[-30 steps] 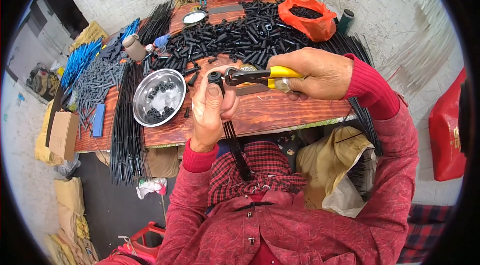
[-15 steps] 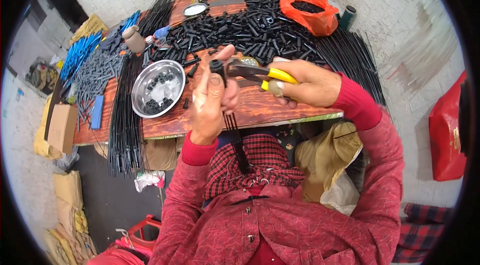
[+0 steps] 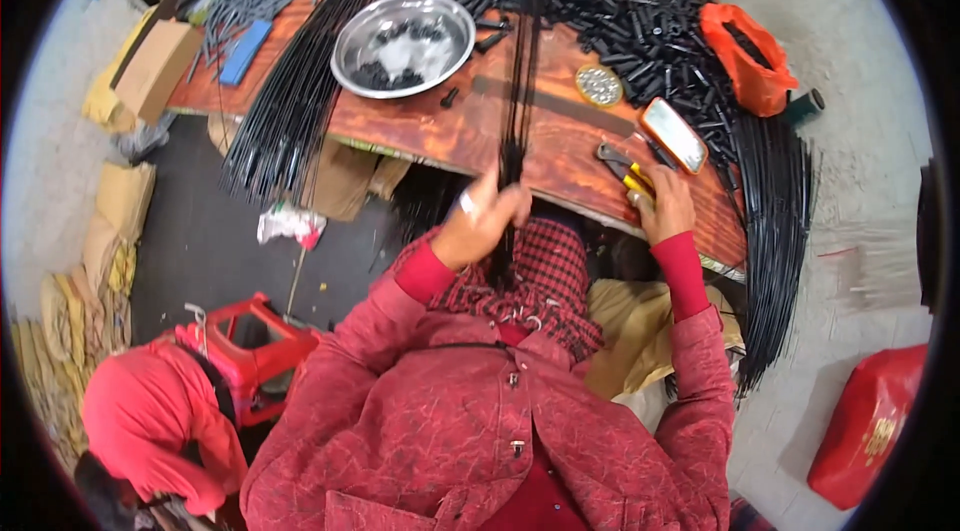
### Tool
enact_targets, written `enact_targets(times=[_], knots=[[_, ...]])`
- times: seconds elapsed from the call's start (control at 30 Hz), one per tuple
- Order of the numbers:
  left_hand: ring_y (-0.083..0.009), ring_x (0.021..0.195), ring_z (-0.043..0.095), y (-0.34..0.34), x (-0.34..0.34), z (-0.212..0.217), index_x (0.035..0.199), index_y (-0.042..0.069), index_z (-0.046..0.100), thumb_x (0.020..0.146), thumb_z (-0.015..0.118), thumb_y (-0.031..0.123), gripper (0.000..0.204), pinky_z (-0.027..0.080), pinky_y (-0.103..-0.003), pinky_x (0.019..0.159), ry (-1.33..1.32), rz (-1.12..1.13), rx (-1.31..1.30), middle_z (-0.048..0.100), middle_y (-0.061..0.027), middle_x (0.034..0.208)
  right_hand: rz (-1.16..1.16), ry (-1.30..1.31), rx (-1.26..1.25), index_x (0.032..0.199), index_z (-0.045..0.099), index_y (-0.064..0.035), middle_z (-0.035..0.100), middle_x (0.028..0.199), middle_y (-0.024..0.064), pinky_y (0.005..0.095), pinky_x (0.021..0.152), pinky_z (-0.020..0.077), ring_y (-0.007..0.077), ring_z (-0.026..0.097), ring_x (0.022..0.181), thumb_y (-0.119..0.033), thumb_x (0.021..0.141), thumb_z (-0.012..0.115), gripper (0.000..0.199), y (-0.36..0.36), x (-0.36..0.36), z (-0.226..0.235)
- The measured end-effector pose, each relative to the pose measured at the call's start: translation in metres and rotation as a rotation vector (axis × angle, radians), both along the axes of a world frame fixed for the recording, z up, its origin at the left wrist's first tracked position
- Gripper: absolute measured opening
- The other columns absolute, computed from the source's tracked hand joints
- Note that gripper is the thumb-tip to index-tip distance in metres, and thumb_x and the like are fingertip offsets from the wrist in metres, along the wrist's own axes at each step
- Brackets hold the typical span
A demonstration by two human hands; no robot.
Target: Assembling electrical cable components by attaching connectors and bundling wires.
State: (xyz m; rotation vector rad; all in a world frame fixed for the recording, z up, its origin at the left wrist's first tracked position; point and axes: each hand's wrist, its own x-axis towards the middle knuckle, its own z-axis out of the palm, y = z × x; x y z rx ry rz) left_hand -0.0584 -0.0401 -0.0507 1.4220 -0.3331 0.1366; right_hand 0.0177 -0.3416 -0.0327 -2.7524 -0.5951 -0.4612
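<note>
My left hand (image 3: 482, 223) is closed round a bundle of thin black rods (image 3: 522, 81), which stands up from my lap over the table edge. My right hand (image 3: 668, 209) grips the handles of yellow-handled pliers (image 3: 633, 175) at the table's front edge, the jaws pointing to the far left. Beyond the pliers lie a phone-like slab (image 3: 675, 136) with a bright face and a round dish of small shiny metal parts (image 3: 598, 86). A steel bowl (image 3: 345, 66) with small black pieces stands left of the rods.
Short black tubes (image 3: 650, 36) are heaped across the back. An orange bag (image 3: 745, 61) stands at the right, near long black rods (image 3: 775, 241) overhanging the edge. More rods (image 3: 290, 101) overhang on the left, beside a blue block (image 3: 244, 53) and a cardboard box (image 3: 158, 69). A red stool (image 3: 250, 336) stands lower left.
My right hand has brought the pliers down to the table's edge. My left hand has lowered and now grips the rods; the black tube piece no longer shows in it. The view has shifted.
</note>
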Motion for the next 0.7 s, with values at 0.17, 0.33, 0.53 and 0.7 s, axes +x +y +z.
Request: enact_targets(times=[0.17,0.33,0.53,0.7], knots=[[-0.0034,0.049,0.038,0.101,-0.019,0.117,0.130,-0.004,0.045,0.101,0.051,0.032,0.047,0.031,-0.021,0.042,-0.081,0.020,-0.361,0.045,0.0029,0.064,-0.001,-0.042,0.051,0.122,0.060,-0.0107,0.060,0.120,0.0106,0.0426,0.092,0.0441,0.0340,0.056,0.108,-0.010,0.083,0.068,0.040,-0.001,0.001,-0.025],[-0.0053,0.055,0.046,0.210,-0.128,0.056,0.114,-0.002,0.062,0.089,0.070,0.034,0.044,0.037,-0.021,0.049,0.543,-0.256,0.337,0.055,0.0036,0.066,-0.029,-0.129,0.037,0.125,0.061,-0.0121,0.059,0.123,0.0104,0.0434,0.096,0.0425,0.0324,0.054,0.112,-0.009,0.084,0.067,0.041,0.003,-0.002,-0.042],[-0.0082,0.064,0.047,0.242,-0.248,-0.064,0.120,0.005,0.053,0.101,0.055,0.024,0.027,0.037,-0.023,0.058,1.239,-0.329,-0.116,0.050,0.0018,0.075,-0.022,-0.208,0.055,0.123,0.063,-0.0108,0.060,0.121,0.0128,0.0440,0.099,0.0410,0.0336,0.054,0.114,-0.012,0.089,0.062,0.035,-0.006,0.003,-0.055],[-0.0107,0.064,0.050,0.232,-0.201,-0.176,0.126,0.003,0.052,0.098,0.055,0.020,0.033,0.041,-0.025,0.063,1.044,-0.031,0.069,0.052,-0.0006,0.069,-0.009,-0.233,0.037,0.121,0.065,-0.0088,0.061,0.119,0.0143,0.0443,0.098,0.0411,0.0342,0.055,0.112,-0.015,0.091,0.060,0.031,-0.006,0.003,-0.053]])
